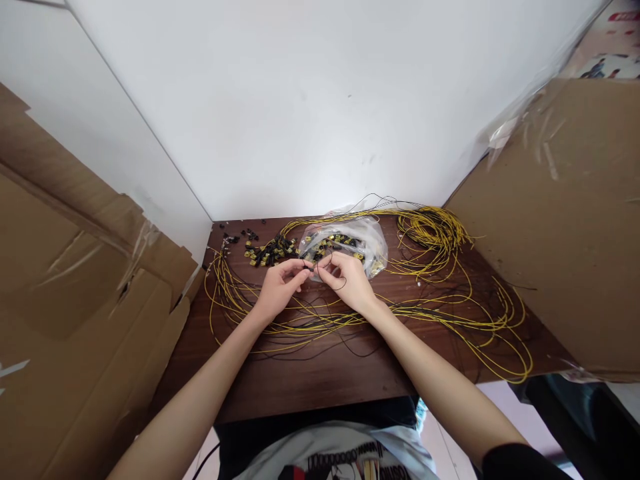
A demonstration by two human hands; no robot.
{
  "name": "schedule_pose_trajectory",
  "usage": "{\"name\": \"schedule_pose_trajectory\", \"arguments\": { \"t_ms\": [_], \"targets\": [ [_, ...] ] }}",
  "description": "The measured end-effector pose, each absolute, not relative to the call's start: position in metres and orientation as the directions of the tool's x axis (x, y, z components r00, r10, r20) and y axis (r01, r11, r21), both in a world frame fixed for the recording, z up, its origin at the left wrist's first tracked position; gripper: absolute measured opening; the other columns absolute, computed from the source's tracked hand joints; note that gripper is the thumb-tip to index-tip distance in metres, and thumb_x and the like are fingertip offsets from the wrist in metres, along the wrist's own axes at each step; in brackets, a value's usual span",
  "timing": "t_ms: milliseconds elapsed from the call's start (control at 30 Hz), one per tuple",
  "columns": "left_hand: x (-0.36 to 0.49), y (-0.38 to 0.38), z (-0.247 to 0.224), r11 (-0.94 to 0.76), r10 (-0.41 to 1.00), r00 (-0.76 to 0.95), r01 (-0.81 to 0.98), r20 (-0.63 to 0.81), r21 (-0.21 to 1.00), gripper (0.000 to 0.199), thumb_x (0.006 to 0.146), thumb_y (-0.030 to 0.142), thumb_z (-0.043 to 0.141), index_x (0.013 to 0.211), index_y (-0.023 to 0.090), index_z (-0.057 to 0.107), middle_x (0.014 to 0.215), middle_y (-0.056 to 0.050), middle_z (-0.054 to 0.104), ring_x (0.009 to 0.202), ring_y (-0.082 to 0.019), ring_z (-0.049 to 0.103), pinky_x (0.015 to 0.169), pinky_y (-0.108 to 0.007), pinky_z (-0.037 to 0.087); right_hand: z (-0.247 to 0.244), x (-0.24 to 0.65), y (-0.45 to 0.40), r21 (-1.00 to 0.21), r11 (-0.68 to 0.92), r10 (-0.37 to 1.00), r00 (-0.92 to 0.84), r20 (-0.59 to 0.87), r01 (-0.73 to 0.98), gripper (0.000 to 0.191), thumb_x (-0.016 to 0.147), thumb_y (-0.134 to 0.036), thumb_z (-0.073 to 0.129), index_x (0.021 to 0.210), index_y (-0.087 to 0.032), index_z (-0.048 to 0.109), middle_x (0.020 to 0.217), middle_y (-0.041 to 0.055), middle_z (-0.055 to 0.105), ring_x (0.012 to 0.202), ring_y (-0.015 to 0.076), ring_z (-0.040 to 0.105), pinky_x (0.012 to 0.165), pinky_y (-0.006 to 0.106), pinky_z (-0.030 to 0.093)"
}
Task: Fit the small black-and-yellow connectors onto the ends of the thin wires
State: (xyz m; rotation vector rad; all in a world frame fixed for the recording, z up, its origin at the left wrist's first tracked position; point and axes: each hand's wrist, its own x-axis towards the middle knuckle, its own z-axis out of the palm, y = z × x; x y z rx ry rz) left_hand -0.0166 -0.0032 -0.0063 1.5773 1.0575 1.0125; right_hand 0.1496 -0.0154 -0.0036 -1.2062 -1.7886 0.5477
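My left hand [281, 288] pinches a small black connector [309, 269] between thumb and fingers at the middle of the table. Close beside it on the right, my right hand [347, 280] is closed on a thin black wire [344, 283], which loops around its fingertips. The two hands nearly touch at the fingertips. Behind them lies a clear plastic bag [376, 243] with black and yellow connectors in it. A pile of similar black and yellow parts [270, 251] sits left of the bag. Yellow and black wires [320, 327] run beneath both wrists.
A coil of yellow wires [433, 230] rests at the back right of the brown table [320, 383]. Small black pieces [249, 234] lie at the back left. Cardboard [85, 287] stands left, more cardboard [565, 220] right, and a white wall [310, 113] behind.
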Motion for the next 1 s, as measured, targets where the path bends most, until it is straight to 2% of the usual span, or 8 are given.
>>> {"name": "schedule_pose_trajectory", "arguments": {
  "t_ms": [267, 567, 833, 1000],
  "targets": [
    [-0.016, -0.003, -0.005, -0.165, 0.946, 0.307, 0.171, 0.107, 0.971, 0.027, 0.073, 0.034, 0.062, 0.090, 0.012, 0.064, 0.078, -0.005, 0.064, 0.065, -0.012, 0.055, 0.052, -0.020, 0.044, -0.001, 0.151, -0.016, -0.735, 0.391, 0.904, -0.080, 0.420, 0.554, 0.011, 0.082, -0.021, 0.052, 0.076, -0.016, 0.060, 0.074, 0.0021, 0.061, 0.064, 0.0122, 0.053, 0.056, 0.023, 0.038],
    [-0.015, -0.005, -0.001, -0.153, 0.948, 0.302, 0.167, 0.097, 0.974, 0.026, 0.074, 0.033, 0.060, 0.090, 0.012, 0.065, 0.074, -0.004, 0.065, 0.055, -0.009, 0.050, 0.052, -0.020, 0.043, -0.001, 0.159, -0.013, -0.755, 0.350, 0.899, 0.027, 0.437, 0.555, 0.015, 0.083, -0.027, 0.051, 0.076, -0.016, 0.058, 0.075, 0.0027, 0.062, 0.062, 0.0124, 0.054, 0.057, 0.023, 0.041],
    [-0.015, -0.005, -0.001, -0.164, 0.947, 0.304, 0.175, 0.105, 0.971, 0.026, 0.074, 0.033, 0.059, 0.090, 0.012, 0.065, 0.073, -0.004, 0.066, 0.056, -0.010, 0.050, 0.053, -0.021, 0.043, 0.004, 0.163, -0.012, -0.772, 0.353, 0.871, 0.116, 0.477, 0.528, 0.019, 0.084, -0.030, 0.050, 0.076, -0.016, 0.058, 0.076, 0.0032, 0.062, 0.063, 0.0124, 0.054, 0.057, 0.023, 0.042],
    [-0.015, -0.005, -0.002, -0.158, 0.946, 0.308, 0.185, 0.095, 0.970, 0.026, 0.075, 0.033, 0.060, 0.090, 0.012, 0.065, 0.073, -0.004, 0.066, 0.055, -0.009, 0.050, 0.053, -0.021, 0.043, 0.006, 0.161, -0.014, -0.789, 0.363, 0.883, 0.089, 0.462, 0.496, 0.020, 0.085, -0.032, 0.049, 0.077, -0.016, 0.058, 0.074, 0.0030, 0.061, 0.059, 0.0116, 0.053, 0.053, 0.022, 0.041]
  ]
}}
